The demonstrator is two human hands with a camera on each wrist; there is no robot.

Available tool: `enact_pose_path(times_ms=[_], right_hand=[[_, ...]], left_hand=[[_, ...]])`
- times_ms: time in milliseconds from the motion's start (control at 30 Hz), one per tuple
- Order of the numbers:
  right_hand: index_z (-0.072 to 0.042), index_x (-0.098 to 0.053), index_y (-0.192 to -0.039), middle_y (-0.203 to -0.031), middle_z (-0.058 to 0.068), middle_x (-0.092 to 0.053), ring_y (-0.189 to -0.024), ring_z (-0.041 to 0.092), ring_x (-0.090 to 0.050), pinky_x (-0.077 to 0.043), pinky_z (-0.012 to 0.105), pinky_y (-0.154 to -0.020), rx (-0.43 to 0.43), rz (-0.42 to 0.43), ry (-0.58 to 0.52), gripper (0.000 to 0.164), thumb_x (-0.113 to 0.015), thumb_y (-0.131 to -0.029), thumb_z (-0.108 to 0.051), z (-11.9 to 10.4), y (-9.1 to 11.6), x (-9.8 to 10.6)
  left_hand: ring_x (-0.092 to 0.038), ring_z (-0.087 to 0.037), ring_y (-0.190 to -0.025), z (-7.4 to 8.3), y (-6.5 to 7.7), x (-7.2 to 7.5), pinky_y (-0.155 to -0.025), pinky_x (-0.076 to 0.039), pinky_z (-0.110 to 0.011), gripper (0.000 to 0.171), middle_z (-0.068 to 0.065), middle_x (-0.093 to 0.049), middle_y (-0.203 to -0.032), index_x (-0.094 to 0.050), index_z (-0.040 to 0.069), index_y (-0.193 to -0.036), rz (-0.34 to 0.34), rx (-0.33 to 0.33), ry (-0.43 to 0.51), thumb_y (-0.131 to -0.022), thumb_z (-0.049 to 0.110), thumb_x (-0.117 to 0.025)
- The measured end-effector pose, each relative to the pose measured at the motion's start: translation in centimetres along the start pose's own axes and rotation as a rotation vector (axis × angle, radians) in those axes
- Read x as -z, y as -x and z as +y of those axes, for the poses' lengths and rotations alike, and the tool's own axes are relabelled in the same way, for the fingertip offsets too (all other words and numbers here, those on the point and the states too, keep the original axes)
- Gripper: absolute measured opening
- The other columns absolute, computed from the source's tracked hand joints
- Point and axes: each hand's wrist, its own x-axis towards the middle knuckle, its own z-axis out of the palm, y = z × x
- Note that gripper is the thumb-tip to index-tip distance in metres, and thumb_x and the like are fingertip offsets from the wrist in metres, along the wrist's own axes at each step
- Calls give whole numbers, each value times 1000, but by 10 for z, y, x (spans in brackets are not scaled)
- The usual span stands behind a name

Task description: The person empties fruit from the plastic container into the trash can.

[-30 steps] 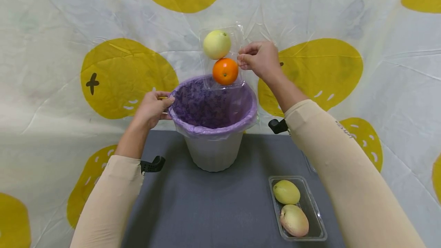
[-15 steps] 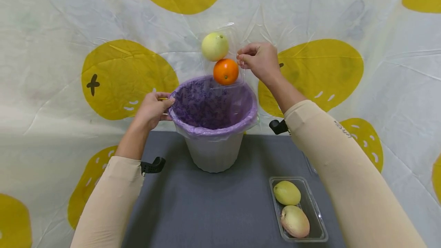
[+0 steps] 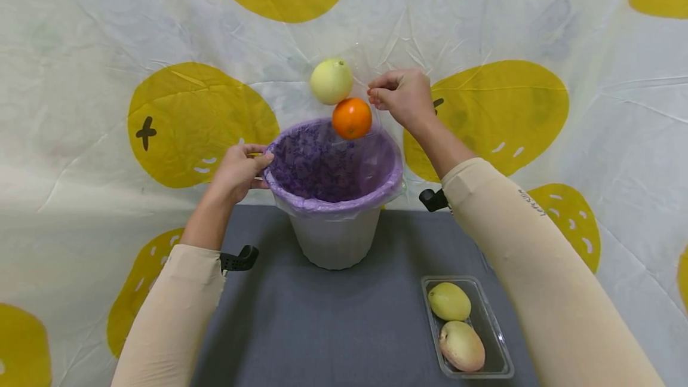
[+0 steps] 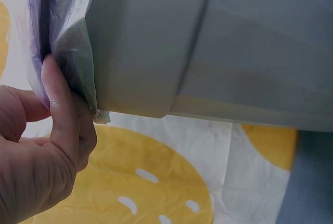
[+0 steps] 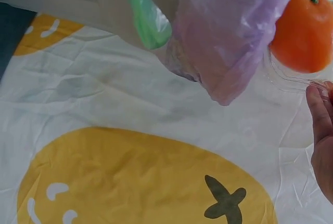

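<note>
My left hand (image 3: 239, 172) grips the rim of a whitish trash bin (image 3: 335, 237) at its left side, thumb on top and fingers outside. A purple trash bag (image 3: 322, 166) lines the bin and folds over its rim. Above the bin's far side, my right hand (image 3: 403, 94) pinches the edge of a clear plastic tray (image 5: 291, 82). Tilted, the tray is barely visible in the head view. An orange (image 3: 352, 119) and a pale yellow-green round fruit (image 3: 331, 81) lie in it, touching. The right wrist view shows the orange close to the bag's overhanging edge.
A second clear tray (image 3: 497, 357) stands on the grey table (image 3: 322, 327) at the front right, under the right forearm. It holds a yellow fruit (image 3: 449, 301) and a pinkish-yellow fruit (image 3: 462, 346). A white cloth with yellow prints (image 3: 80, 76) hangs behind.
The tray in my right hand has tilted, and its two fruits have shifted slightly lower, the pale one also leftward. My left hand and the bin have stayed in place.
</note>
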Motion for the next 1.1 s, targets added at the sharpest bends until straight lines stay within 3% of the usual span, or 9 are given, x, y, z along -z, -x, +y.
enact_pose_path(times_ms=[100,333,1100], right_hand=[[2,-80,-106,-97,11,-79,-80,13,-75,-62,22,-75,-7,15,-47,17,-75,-95,-10,0,-2,0],[-2,-81,-108,-107,13,-79,-90,14,-76,-62,22,-82,22,3,72,18,-74,-97,-15,4,2,1],[0,-80,-110,-106,14,-78,-91,14,-77,-62,24,-82,4,17,10,20,-74,-97,-15,-5,5,8]], left_hand=[[-63,-10,-76,1,0,0,-65,-62,-26,54,-10,-54,-119,-37,2,-157,-1,-1,-7,-109,20,-53],[-63,-11,-76,1,1,0,-66,-62,-26,53,-10,-54,-119,-38,4,-157,-6,4,-8,-109,21,-53],[-65,-9,-73,1,-2,0,-66,-62,-26,54,-10,-56,-116,-38,3,-157,-20,-7,6,-109,20,-54]])
